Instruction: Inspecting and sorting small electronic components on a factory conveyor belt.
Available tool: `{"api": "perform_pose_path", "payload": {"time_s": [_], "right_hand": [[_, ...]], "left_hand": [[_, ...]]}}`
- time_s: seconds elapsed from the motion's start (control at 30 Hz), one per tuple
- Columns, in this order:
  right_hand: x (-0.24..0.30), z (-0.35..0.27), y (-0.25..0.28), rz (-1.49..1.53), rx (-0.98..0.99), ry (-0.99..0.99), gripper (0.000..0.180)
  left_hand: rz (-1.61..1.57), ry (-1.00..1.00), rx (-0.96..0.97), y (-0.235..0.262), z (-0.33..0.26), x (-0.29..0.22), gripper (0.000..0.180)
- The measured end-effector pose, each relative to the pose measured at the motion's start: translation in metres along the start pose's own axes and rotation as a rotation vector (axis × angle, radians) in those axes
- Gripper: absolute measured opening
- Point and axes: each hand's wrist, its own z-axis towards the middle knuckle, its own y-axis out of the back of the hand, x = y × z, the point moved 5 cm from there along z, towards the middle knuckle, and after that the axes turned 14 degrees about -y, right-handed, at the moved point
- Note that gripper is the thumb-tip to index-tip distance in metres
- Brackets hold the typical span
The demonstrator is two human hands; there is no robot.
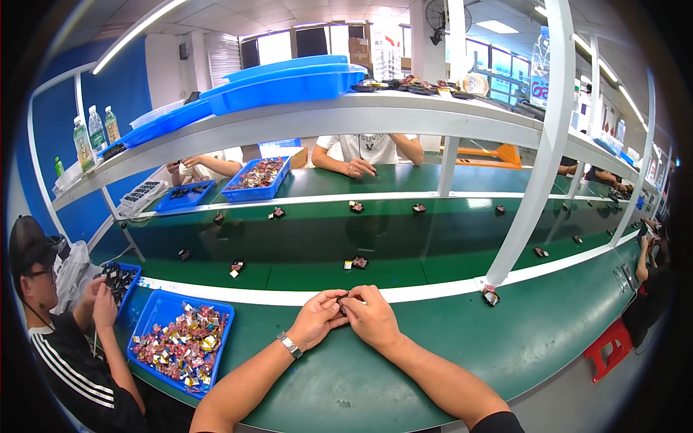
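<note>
My left hand (pixel 316 319) and my right hand (pixel 372 317) meet over the green work surface, just in front of the white rail. Their fingertips are closed together on a small black part (pixel 342 303), mostly covered by the fingers. A watch with a metal band (pixel 290 345) is on my left wrist. To the left of my forearms sits a blue tray (pixel 227 338) heaped with small red, yellow and white pieces (pixel 182 345). Right of my hands, a small black assembly with a pale tag (pixel 491 295) lies against the rail.
Beyond the rail, a green conveyor belt (pixel 303 252) carries several small assemblies (pixel 356 263). A white post (pixel 530 159) rises at the right to a shelf with blue trays (pixel 289 83). A co-worker (pixel 79 339) handles something at the left; others work across the belt. A red stool (pixel 610 351) stands at right.
</note>
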Motion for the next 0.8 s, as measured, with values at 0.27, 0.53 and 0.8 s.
{"api": "perform_pose_path", "payload": {"time_s": [0.27,0.53,0.8], "right_hand": [[0.007,-0.002,0.001,-0.129,-0.046,0.064,0.015],[0.019,-0.002,0.009,-0.13,-0.038,0.046,0.018],[0.007,-0.006,-0.008,-0.104,0.027,-0.017,0.027]], "left_hand": [[-0.014,-0.008,0.01,0.001,-0.001,0.0,0.035],[-0.009,-0.039,-0.011,-0.004,0.0,-0.003,0.034],[-0.066,-0.015,-0.036,-0.001,0.002,-0.007,0.047]]}}
